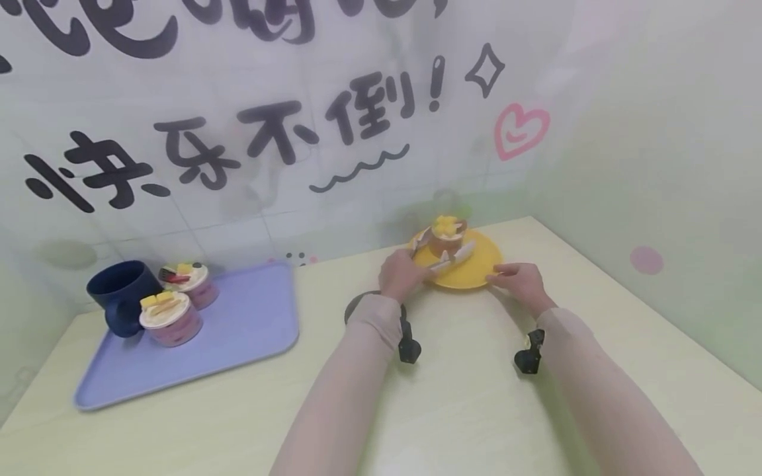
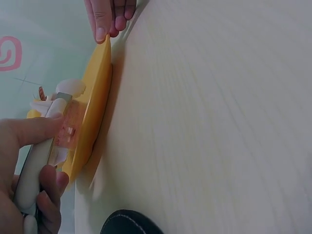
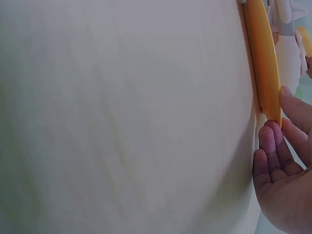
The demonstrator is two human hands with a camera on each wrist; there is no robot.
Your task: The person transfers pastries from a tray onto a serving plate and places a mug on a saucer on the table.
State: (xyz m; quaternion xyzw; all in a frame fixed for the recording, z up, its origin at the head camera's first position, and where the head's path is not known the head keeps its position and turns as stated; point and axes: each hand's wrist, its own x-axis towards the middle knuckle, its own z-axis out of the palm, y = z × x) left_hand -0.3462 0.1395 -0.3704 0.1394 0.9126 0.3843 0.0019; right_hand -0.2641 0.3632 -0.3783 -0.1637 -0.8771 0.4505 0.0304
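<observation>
On the right part of the table is a round yellow plate [image 1: 485, 264], bearing a dessert cup [image 1: 442, 246] with yellow cubes on top. My left hand [image 1: 401, 274] grips a pair of tongs with pale tips [image 1: 463, 251]; their arms lie on either side of the cup. In the left wrist view, thumb and fingers wrap the tongs' pale handle [image 2: 30, 178] beside the cup's pinkish side [image 2: 72, 124]. My right hand [image 1: 520, 283] pinches the plate's near right rim, thumb above and fingertips below, as the right wrist view shows.
To the left lies a lavender tray [image 1: 250, 324]. It carries a dark blue mug [image 1: 124, 297] and two more dessert cups, one in front [image 1: 172, 324] and one behind [image 1: 202, 291]. Walls with large lettering stand behind the table and a plain wall rises at its right.
</observation>
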